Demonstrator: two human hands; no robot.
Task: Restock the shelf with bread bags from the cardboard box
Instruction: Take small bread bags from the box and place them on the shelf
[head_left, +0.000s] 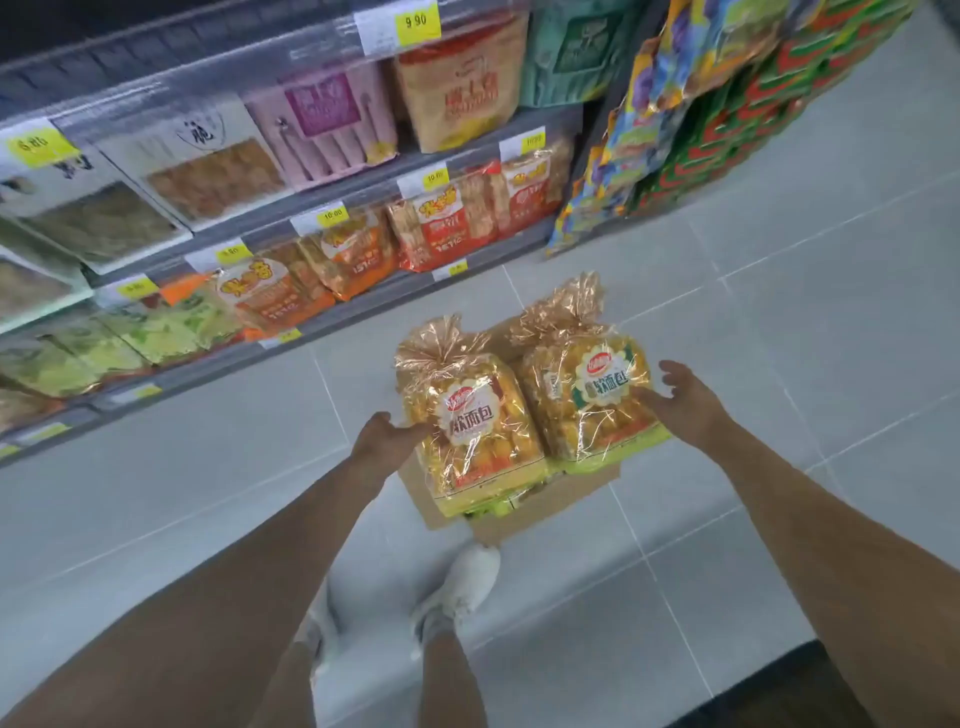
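Note:
Two clear bread bags with gold twisted tops are held side by side above a cardboard box (540, 501) on the floor. My left hand (384, 436) grips the left side of the left bread bag (475, 421), which has a red-rimmed label. My right hand (680, 400) presses the right side of the right bread bag (592, 395), with fingers spread along its edge. The box is mostly hidden under the bags; more yellow-green packaging shows inside it. The shelf (322, 317) stands to the left and front, its rows filled with snack packs.
Price tags (415, 21) line the shelf rails. A rack of colourful snack packets (727, 104) hangs at the upper right. My white shoes (462, 587) stand on the grey tiled floor just behind the box. A dark mat edge (810, 691) lies at lower right.

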